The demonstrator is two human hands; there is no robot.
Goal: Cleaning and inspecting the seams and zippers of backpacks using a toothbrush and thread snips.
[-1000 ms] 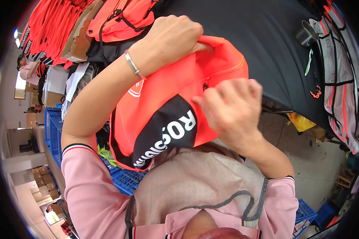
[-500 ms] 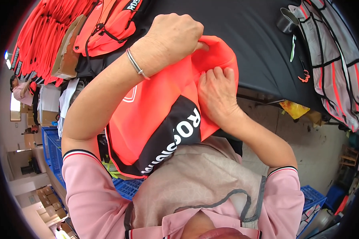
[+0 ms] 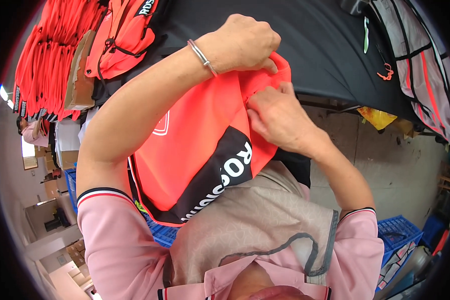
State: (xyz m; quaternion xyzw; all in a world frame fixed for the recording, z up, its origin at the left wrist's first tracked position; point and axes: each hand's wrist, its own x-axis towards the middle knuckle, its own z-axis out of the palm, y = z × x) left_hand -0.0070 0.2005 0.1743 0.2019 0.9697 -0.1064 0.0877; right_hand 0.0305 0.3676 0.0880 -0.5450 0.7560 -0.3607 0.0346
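Observation:
A bright orange-red fabric bag with a black panel and white lettering hangs in front of my chest. My left hand is closed over its upper edge, the thumb against the cloth and the other fingertips out of sight. A metal bracelet circles that wrist. Just below and to the right, my right hand pinches the folded cloth near the bag's rim, its fingers bent inward. What lies inside the fold is hidden.
A black-covered table lies ahead. At far left are a stack of orange-red bags, a cardboard box and a corded bag. Grey pieces and an orange cord lie right. A blue crate stands lower right.
My left hand has shifted right and slightly up along the edge. My right hand has moved a little right and down, its wrist turned. Both still grip the bag.

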